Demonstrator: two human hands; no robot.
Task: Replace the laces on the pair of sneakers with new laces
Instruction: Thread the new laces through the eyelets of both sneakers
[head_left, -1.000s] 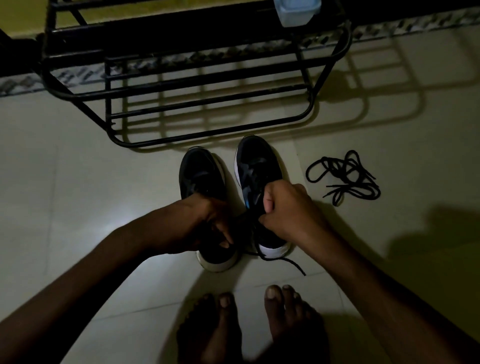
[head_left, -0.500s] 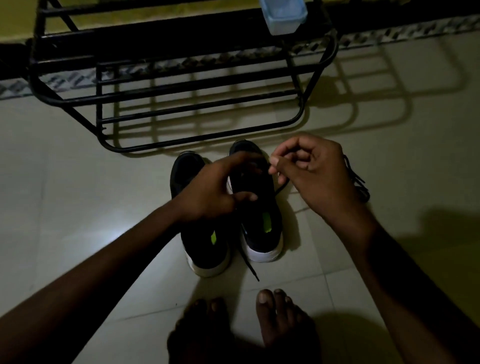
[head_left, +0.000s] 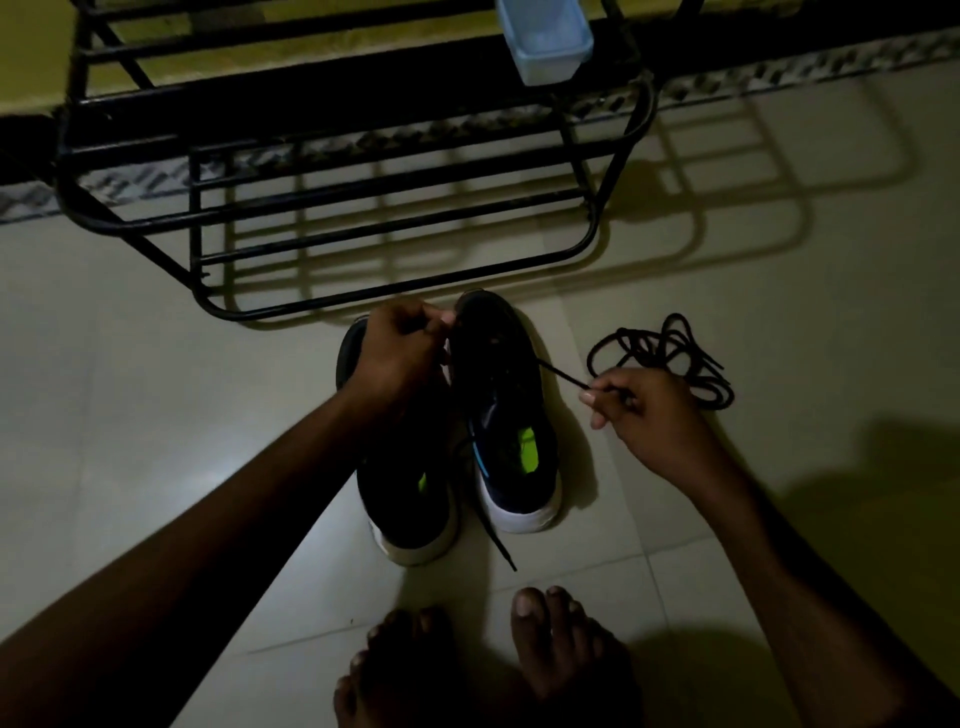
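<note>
Two dark sneakers with white soles stand side by side on the tiled floor, the left sneaker (head_left: 410, 514) partly under my arm and the right sneaker (head_left: 511, 415) beside it. My left hand (head_left: 400, 353) is curled at the toe end of the right sneaker, pinching something there that I cannot make out. My right hand (head_left: 644, 415) pinches the tip of a black lace (head_left: 563, 376) stretched taut out of the right sneaker. The other end of that lace trails onto the floor behind the heels. A loose pile of black laces (head_left: 670, 358) lies to the right.
A black metal shoe rack (head_left: 395, 218) stands just beyond the sneakers, with a pale blue plastic tub (head_left: 545, 41) on its upper shelf. My bare feet (head_left: 493, 660) are on the floor near the bottom edge. The room is dim.
My right hand has swung out to the right, drawing the lace sideways out of the right sneaker. My left hand has shifted up to that sneaker's toe end.
</note>
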